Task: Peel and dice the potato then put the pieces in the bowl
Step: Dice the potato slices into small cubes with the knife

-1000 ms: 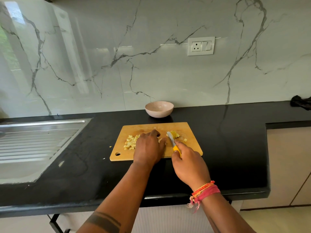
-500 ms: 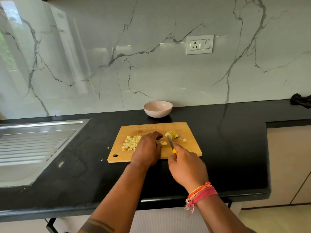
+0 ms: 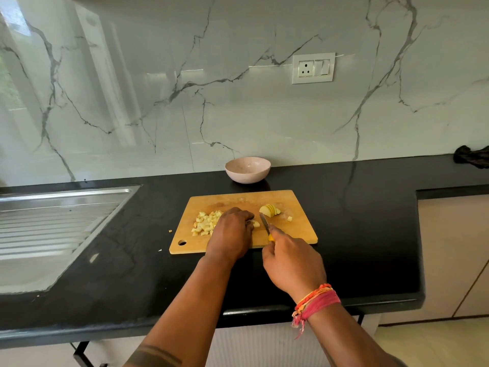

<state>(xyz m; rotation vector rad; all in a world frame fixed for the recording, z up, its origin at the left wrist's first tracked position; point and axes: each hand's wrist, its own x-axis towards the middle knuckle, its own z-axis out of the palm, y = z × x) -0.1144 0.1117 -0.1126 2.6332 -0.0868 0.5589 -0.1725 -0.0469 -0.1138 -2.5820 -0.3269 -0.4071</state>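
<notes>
A: Status, both hands?

B: Right hand (image 3: pixel 292 263) wrapped round the yellow handle of a small knife (image 3: pixel 264 224); blade sticks out beyond the knuckles, tip pointing away from the person, over the cutting board (image 3: pixel 296 231). Left hand (image 3: pixel 231 234) just left of that blade, fingers curled down on a potato piece (image 3: pixel 255 223). Piece mostly hidden under the fingers, only a pale edge shows beside the blade. Whether blade touches it: can't tell.

A: Rest of the potato?

B: Diced pile (image 3: pixel 205 223) immed. left of the left hand, touching its far side, on the board. Sliced chunk (image 3: pixel 269 210), fanned slices, just beyond the knife tip and a bit right. One loose cube (image 3: pixel 290 219) right of the blade, apart from the chunk. Stray bit (image 3: pixel 170 230) off the board's left edge, on the black counter (image 3: pixel 370 234).

A: Bowl?

B: Pinkish bowl (image 3: pixel 248 169) well beyond both hands, past the board's far edge, near the marble wall. Inside looks bare of pieces.

A: Other items?

B: Steel drainboard (image 3: pixel 58 221) far left of the left hand. Wall socket (image 3: pixel 313 68) above, right of the bowl. Dark cloth (image 3: pixel 472 156) far right at counter's back edge. Red-orange thread bands (image 3: pixel 315 300) on the right wrist.
</notes>
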